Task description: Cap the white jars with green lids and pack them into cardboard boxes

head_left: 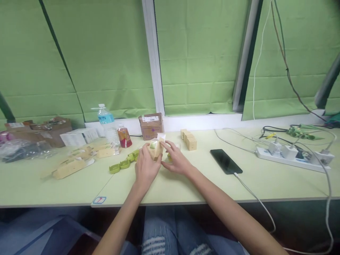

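Above the table, my left hand is closed round a small tan cardboard box with a green patch on its face. The box is tilted, and a white flap sticks up at its top. My right hand grips the right side of the same box with thumb and fingertips. Just left of my hands lies a chain of small olive-green cases. Another green piece is partly hidden behind my right fingers. Several closed tan boxes stand in a row to the right.
A black phone on a white cable lies to the right, before a power strip with chargers. Tan packages lie at left. A water bottle, a red drink bottle and a brown carton stand behind.
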Action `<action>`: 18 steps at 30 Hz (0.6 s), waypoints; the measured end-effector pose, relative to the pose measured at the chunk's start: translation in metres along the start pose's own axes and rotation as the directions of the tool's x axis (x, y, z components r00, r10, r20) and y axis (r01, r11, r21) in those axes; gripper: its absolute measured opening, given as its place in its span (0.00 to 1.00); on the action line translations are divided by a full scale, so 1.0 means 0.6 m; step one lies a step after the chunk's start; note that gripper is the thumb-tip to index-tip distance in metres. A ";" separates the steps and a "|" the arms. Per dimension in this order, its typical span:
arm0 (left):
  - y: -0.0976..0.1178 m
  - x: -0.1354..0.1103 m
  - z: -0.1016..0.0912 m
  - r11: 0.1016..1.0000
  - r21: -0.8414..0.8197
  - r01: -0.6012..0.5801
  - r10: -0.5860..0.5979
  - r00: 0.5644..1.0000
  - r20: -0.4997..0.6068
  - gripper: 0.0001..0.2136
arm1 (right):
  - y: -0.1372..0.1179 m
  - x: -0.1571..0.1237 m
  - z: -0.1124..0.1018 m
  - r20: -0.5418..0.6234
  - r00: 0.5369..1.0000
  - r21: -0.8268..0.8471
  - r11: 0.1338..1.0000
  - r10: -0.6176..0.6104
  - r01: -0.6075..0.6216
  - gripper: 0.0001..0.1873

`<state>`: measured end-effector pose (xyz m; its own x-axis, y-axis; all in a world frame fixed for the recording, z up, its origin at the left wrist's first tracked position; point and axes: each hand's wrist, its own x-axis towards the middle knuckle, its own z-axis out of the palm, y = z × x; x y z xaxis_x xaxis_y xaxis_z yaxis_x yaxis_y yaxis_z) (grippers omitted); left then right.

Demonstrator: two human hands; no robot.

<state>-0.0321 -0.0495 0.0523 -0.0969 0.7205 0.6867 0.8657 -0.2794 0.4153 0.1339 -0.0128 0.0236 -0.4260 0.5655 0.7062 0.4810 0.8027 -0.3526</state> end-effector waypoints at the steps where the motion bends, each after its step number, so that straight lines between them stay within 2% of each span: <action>1: 0.001 -0.004 -0.003 1.000 -0.003 0.004 -0.004 1.000 0.014 0.29 | -0.001 0.001 0.005 0.010 1.000 0.030 1.000 -0.004 0.004 0.49; 3: 0.001 -0.011 -0.008 1.000 -0.027 -0.007 0.009 0.998 0.056 0.31 | 0.002 0.002 0.017 -0.003 1.000 0.110 0.994 0.004 -0.003 0.52; 6: 0.002 -0.015 -0.012 0.991 -0.123 -0.050 0.065 0.991 0.117 0.33 | 0.012 0.003 0.025 -0.051 0.999 0.238 0.971 0.018 -0.006 0.48; 9: 0.001 -0.012 -0.018 0.967 -0.235 -0.102 0.143 0.976 0.163 0.34 | 0.018 0.002 0.018 -0.090 0.994 0.302 0.953 0.055 -0.025 0.45; 14: -0.014 0.004 -0.045 0.911 -0.384 -0.150 0.276 0.915 0.296 0.30 | 0.007 0.005 -0.005 -0.125 0.965 0.461 0.875 0.231 -0.150 0.44; 16: -0.025 0.012 -0.056 0.875 -0.453 -0.171 0.334 0.890 0.309 0.27 | 0.001 0.007 -0.010 -0.131 0.950 0.540 0.824 0.282 -0.170 0.44; 18: -0.035 0.019 -0.065 0.843 -0.507 -0.180 0.365 0.884 0.293 0.26 | -0.003 0.008 -0.011 -0.127 0.948 0.586 0.793 0.292 -0.165 0.43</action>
<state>-0.0704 -0.0601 0.0745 0.3742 0.7207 0.5835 0.4981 -0.6870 0.5291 0.1363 -0.0130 0.0317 -0.1658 0.7462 0.6447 0.0029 0.6541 -0.7564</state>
